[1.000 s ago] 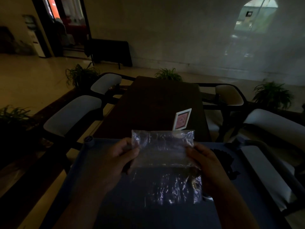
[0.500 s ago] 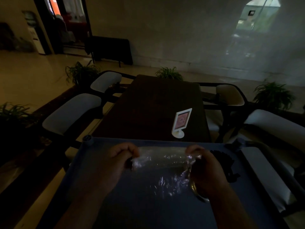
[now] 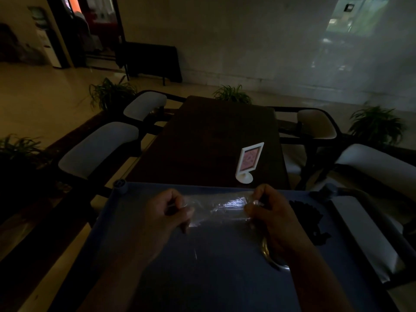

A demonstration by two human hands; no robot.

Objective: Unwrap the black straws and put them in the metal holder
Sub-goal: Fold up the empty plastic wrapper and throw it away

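Note:
A clear plastic wrapper [image 3: 221, 209] is stretched flat and low between my two hands over the blue table [image 3: 213, 278]. My left hand [image 3: 164, 212] pinches its left end and my right hand [image 3: 270, 215] pinches its right end. A dark heap of black straws [image 3: 308, 219] lies on the blue table just right of my right hand. The rim of the metal holder [image 3: 270, 257] glints under my right wrist; most of it is hidden by my arm.
A white stand-up card holder [image 3: 248, 162] sits on the dark wooden table [image 3: 213, 136] beyond the blue one. Padded chairs [image 3: 99, 149] flank both sides, and potted plants [image 3: 378, 124] stand around. The room is very dim.
The wrapper was held up as an open sheet; both hands have lowered it and rolled or folded it into a narrow band near the table.

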